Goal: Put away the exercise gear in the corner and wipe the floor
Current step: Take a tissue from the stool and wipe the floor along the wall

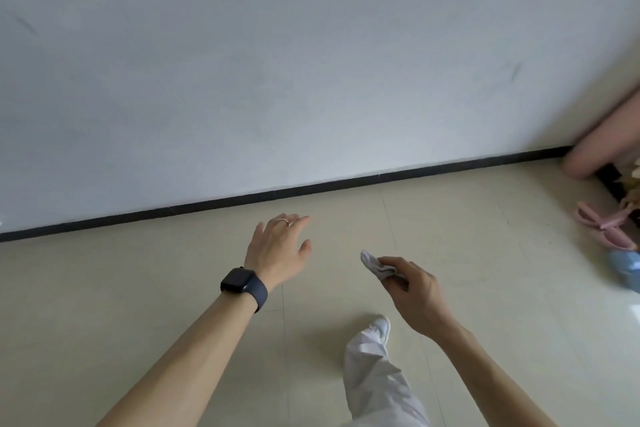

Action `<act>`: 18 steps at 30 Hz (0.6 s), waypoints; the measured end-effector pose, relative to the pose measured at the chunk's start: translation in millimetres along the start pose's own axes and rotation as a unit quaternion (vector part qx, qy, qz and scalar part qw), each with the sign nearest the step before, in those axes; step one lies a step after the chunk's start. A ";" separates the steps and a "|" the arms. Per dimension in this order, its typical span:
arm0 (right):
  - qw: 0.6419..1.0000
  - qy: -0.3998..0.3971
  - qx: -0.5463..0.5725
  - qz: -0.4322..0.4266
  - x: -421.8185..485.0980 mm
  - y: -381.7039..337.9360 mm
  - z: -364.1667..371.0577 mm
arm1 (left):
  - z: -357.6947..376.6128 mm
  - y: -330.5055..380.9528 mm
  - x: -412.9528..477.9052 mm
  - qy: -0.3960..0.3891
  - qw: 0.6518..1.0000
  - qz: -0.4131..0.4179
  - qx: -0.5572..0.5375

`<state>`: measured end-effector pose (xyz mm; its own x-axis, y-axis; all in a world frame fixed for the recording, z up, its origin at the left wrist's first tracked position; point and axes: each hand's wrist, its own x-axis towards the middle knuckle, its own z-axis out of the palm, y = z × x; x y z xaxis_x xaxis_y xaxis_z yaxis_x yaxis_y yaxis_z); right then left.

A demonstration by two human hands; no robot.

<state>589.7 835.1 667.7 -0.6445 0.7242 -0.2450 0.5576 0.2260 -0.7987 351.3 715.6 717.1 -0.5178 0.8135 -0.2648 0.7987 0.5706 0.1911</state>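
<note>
A: Where is the small crumpled white cloth?
B: Pinched in the right hand, above the pale beige tiled floor, near the middle.
A: And the left hand?
B: Spread wide, fingers straight, holding nothing, with a black smartwatch on its wrist.
A: And the far right corner?
B: A blurred pink roll, pink looped bands and a blue object lie there.

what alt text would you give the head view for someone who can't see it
A person's right hand pinches a small white cloth above a pale floor while the left hand, a dark watch at its wrist, extends forward open. Pink and blue gear lies in the corner at far right.
</note>
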 end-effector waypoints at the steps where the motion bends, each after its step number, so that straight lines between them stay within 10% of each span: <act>1: 1.000 0.003 0.002 0.011 15.2 4.6 -3.3 | -0.6 5.2 20.2 -0.010 1.000 0.010 0.006; 18: 0.969 0.127 0.024 0.210 148.2 64.3 -36.2 | 38.0 79.8 254.0 -0.149 0.971 0.184 0.045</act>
<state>548.9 980.6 599.9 -0.2136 0.8844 -0.4151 0.7132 -0.1492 -0.6849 295.1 963.5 629.2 -0.0923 0.8841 -0.4581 0.9429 0.2254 0.2451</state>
